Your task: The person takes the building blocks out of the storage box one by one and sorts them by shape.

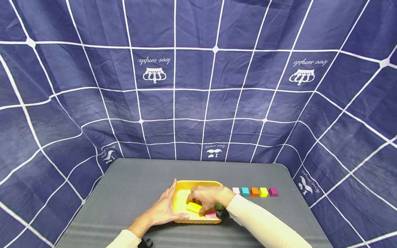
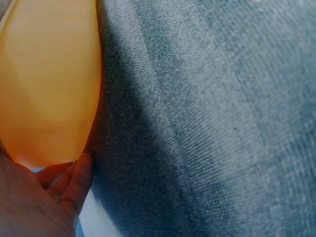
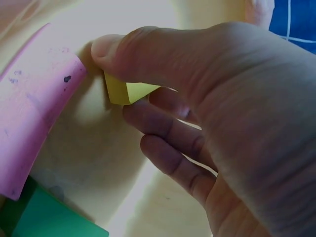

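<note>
A yellow plastic tub [image 1: 180, 199] stands near the front of the grey table. My left hand [image 1: 162, 208] grips its left end, thumb over the front rim and fingers along the side; in the left wrist view those fingers [image 2: 74, 190] bend round the tub's wall. Inside the tub, my right hand [image 1: 208, 195] pinches a yellow block [image 1: 193, 207] between thumb and fingers. The right wrist view shows one end of this block below the thumb, the rest covered. Next to it lie a pink curved block [image 3: 42, 103] and a green block [image 3: 61, 215], partly out of frame.
Right of the tub, a row of small cubes sits on the table: white [image 1: 236, 190], teal [image 1: 245, 192], orange [image 1: 254, 192], yellow [image 1: 263, 192] and magenta [image 1: 273, 192]. A blue curtain with white lines [image 1: 189, 103] surrounds the table's back and sides.
</note>
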`<state>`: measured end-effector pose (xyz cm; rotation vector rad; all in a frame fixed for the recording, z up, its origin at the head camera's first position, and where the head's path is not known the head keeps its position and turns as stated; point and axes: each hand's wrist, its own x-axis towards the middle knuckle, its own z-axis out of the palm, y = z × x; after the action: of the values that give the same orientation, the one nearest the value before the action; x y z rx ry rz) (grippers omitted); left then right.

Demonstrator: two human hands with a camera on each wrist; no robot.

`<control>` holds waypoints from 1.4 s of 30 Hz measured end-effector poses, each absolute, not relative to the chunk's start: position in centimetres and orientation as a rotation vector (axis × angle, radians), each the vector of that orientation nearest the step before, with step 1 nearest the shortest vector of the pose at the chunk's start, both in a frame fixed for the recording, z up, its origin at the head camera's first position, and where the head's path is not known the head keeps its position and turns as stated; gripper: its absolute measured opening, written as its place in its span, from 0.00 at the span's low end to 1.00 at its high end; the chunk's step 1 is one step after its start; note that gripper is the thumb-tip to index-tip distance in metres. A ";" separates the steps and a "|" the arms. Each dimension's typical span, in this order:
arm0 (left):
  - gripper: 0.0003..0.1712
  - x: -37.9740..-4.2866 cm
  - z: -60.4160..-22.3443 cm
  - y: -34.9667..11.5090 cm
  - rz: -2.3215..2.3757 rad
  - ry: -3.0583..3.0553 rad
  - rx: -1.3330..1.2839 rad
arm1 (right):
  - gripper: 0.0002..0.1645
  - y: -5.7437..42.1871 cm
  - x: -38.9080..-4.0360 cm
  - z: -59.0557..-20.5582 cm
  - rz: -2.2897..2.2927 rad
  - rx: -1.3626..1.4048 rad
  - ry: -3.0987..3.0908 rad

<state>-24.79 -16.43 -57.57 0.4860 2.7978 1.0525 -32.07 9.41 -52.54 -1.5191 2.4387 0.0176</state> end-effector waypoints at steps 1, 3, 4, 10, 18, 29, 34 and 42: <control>0.93 -24.8 -57.6 -16.4 1.054 2.799 0.485 | 0.39 9.5 -32.1 -52.5 0.012 -1.516 2.442; 0.93 -24.7 -57.7 -16.5 1.056 2.797 0.481 | 0.39 9.6 -32.1 -52.5 -0.003 -1.507 2.454; 0.93 -24.7 -57.8 -16.5 1.055 2.796 0.478 | 0.39 9.7 -32.1 -52.4 -0.019 -1.497 2.461; 0.93 -24.8 -57.9 -16.5 1.061 2.798 0.465 | 0.42 10.1 -32.1 -52.1 -0.146 -1.425 2.480; 0.93 -24.8 -58.0 -16.3 1.057 2.808 0.466 | 0.43 11.0 -31.8 -51.4 -0.226 -1.412 2.505; 0.93 -24.7 -57.6 -16.4 1.073 2.796 0.470 | 0.41 13.0 -31.4 -50.6 -0.342 -1.396 2.552; 0.93 -24.8 -57.7 -16.5 1.065 2.804 0.464 | 0.43 13.9 -31.4 -50.6 -0.410 -1.397 2.554; 0.92 -24.9 -57.9 -16.4 1.068 2.802 0.464 | 0.40 15.9 -30.8 -50.0 -0.480 -1.354 2.579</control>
<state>-24.88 -16.37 -57.95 0.4642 2.8020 1.0683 -30.82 15.86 -50.04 -1.3544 2.5790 -0.4800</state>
